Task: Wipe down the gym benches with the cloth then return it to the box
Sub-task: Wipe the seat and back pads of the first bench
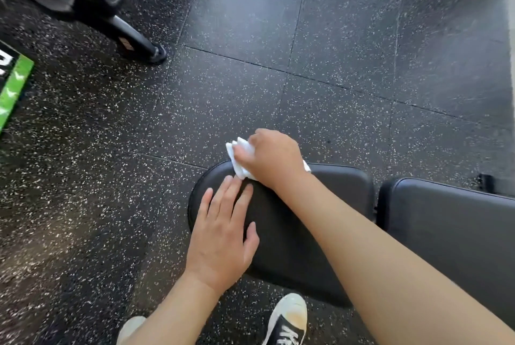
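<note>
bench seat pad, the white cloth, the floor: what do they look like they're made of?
Seat pad: probably vinyl or faux leather over padding; smooth black, soft sheen, rounded edges.
White cloth, gripped by the right hand: thin and crumpled, paper towel or light fabric, can't tell.
Floor: likely rubber tiles; matte black, white flecks, visible seams.

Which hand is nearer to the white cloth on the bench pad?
Right. The right hand presses on the cloth at the seat pad's far edge. The left hand lies flat on the pad just short of the cloth.
</note>
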Motion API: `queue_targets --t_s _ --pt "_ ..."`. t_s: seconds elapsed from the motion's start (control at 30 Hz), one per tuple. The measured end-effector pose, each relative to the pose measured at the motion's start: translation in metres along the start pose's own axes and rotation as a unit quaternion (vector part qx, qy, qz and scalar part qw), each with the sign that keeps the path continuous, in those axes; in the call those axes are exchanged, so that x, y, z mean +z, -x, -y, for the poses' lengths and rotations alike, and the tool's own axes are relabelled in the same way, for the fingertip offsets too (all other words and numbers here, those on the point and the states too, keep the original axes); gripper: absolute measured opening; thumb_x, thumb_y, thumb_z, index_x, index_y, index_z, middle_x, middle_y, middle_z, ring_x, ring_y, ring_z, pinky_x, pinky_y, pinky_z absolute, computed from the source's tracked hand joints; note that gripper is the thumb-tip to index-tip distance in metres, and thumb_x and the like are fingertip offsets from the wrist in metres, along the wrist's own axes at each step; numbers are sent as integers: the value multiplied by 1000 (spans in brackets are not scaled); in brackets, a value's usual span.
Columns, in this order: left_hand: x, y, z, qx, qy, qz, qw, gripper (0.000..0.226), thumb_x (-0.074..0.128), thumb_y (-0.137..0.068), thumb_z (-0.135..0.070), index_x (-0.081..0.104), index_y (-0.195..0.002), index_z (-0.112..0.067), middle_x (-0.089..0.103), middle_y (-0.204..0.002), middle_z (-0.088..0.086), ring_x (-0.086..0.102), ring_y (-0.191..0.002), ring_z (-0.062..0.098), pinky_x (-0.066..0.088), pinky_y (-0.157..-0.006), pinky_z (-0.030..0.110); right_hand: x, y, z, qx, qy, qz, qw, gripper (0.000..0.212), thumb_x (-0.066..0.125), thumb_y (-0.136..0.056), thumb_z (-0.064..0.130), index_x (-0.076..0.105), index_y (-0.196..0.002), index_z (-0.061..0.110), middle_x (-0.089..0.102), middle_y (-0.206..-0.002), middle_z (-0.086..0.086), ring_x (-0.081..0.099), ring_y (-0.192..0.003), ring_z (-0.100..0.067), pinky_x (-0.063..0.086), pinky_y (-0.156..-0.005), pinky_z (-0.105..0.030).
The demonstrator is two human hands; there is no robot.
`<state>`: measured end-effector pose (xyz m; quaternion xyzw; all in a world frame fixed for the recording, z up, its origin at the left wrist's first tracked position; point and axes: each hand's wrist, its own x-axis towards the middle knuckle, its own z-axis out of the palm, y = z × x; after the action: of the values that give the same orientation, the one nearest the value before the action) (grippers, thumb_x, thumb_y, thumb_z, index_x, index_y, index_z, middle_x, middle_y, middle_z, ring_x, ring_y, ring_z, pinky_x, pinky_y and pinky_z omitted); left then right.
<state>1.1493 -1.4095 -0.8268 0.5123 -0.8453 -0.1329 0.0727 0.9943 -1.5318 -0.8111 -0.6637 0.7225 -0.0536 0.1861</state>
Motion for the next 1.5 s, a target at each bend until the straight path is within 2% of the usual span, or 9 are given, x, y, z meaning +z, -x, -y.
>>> queue_targets --t_s 0.33,0.57,0.7,0.87,1.0,1.1,1.2,1.33,1.5 --pt "4 43 14 20 8 -11 1000 46 47 -98 -35 51 -138 -13 54 -139 11 49 -135 36 21 -126 52 27 6 92 -344 107 96 928 45 49 -101 50 62 -73 18 48 -80 6 48 -76 -20 35 -57 -31" --pt "-1 43 3 4 -10 15 1000 65 44 -98 -33 41 -160 -14 31 -170 7 26 -159 29 28 -126 57 -7 -26 29 -16 46 127 991 55 54 -96 58 55 -68 10 57 -70 -5 60 -78 -34 43 -65 -32" --pt "-2 43 -5 34 -47 20 998 69 49 -91 -28 45 -158 -13 38 -167 7 36 -154 33 33 -125 50 8 -14 67 -126 87 81 985 55 53 -96 52 55 -61 10 55 -67 -5 56 -70 -30 36 -55 -32" --pt "3 47 -3 94 -32 5 995 34 61 -86 -35 69 -114 -17 73 -108 2 70 -103 24 56 -100 39 30 25 127 -443 237 190 843 35 51 -97 41 57 -71 17 62 -75 3 62 -76 -24 45 -59 -29" --pt "7 51 -10 51 13 21 998 34 70 -77 -56 62 -89 -25 63 -78 -7 57 -74 15 45 -72 29 43 53 133 -586 314 249 704 34 51 -97 42 74 -89 17 72 -90 1 68 -89 -26 58 -72 -36" --pt "17 53 -17 32 -1 19 999 67 54 -86 -57 52 -136 -12 64 -130 7 49 -123 27 35 -116 41 39 28 132 -548 291 238 748 46 45 -99 51 68 -81 16 68 -83 0 64 -79 -27 52 -61 -34" --pt "12 54 -15 25 -16 53 998 88 42 -94 -54 20 -164 -4 21 -172 17 17 -161 32 12 -129 48 32 -8 128 -386 251 199 865 54 51 -96 54 41 -59 15 44 -59 2 55 -65 -32 37 -57 -29" --pt "10 55 -18 20 -25 63 998 88 42 -97 -54 17 -165 -4 11 -175 17 10 -162 32 12 -132 49 34 -23 116 -223 208 166 938 51 54 -92 54 50 -62 13 47 -60 -1 56 -69 -35 39 -60 -30" --pt "7 53 -19 14 -23 78 997 82 49 -93 -57 35 -153 -3 48 -157 14 39 -150 32 17 -129 48 22 27 100 -385 101 88 913 44 61 -95 54 70 -74 16 48 -77 7 47 -74 -21 39 -59 -31"
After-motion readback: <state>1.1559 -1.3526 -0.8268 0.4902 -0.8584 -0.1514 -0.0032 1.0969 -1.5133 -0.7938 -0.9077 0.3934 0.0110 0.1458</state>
